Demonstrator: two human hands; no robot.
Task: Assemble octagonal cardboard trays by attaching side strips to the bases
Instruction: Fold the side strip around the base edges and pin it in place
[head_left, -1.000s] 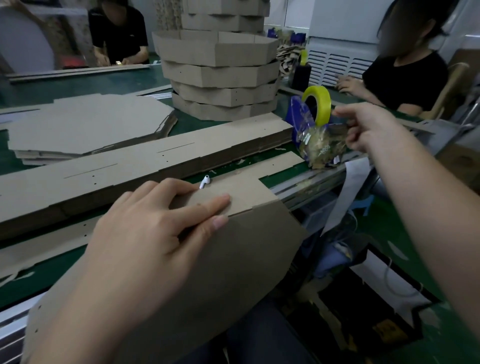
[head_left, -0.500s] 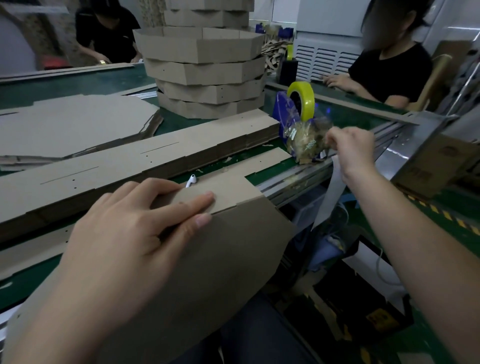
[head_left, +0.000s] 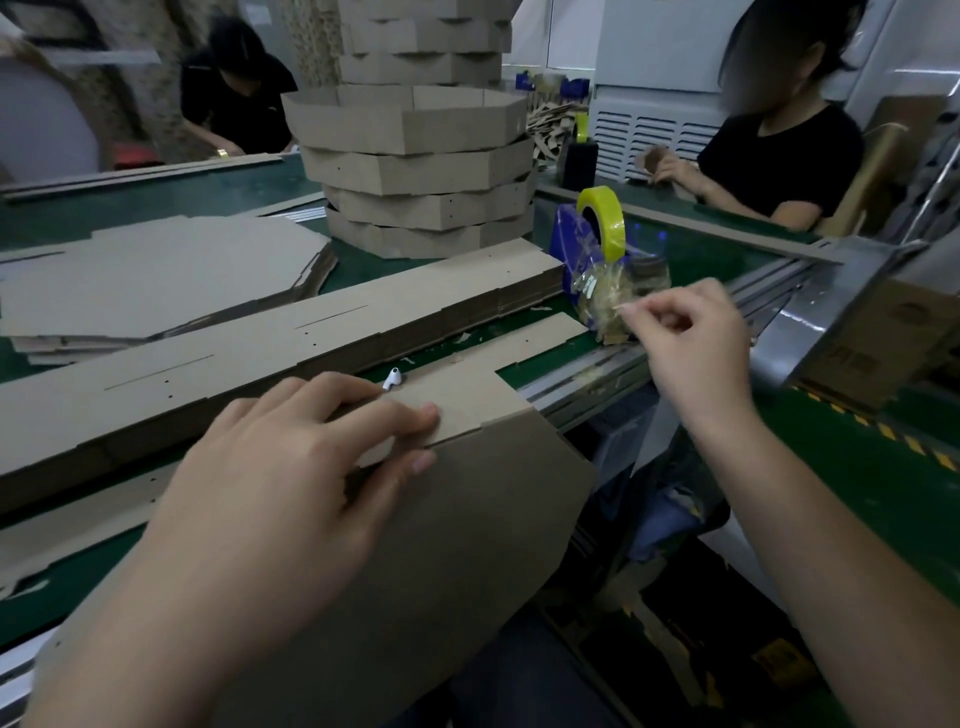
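An octagonal cardboard base (head_left: 467, 545) tilts over the near table edge toward my lap. A cardboard side strip (head_left: 462, 395) lies along its upper edge, and my left hand (head_left: 280, 478) presses strip and base together, fingers on top and thumb underneath. My right hand (head_left: 685, 332) is at the blue tape dispenser (head_left: 566, 244) with its yellow tape roll (head_left: 602, 221), thumb and forefinger pinching the end of a clear tape piece (head_left: 605, 296).
A thick pile of flat side strips (head_left: 260, 353) runs across the green table (head_left: 545, 353). Flat bases (head_left: 156, 270) are stacked at left, finished trays (head_left: 415, 171) tower behind. A white earbud (head_left: 392, 378) lies by my fingers. Two people sit at the far side.
My right hand dropped from above the dispenser to its front and now pinches tape there. My left hand stayed on the strip and base.
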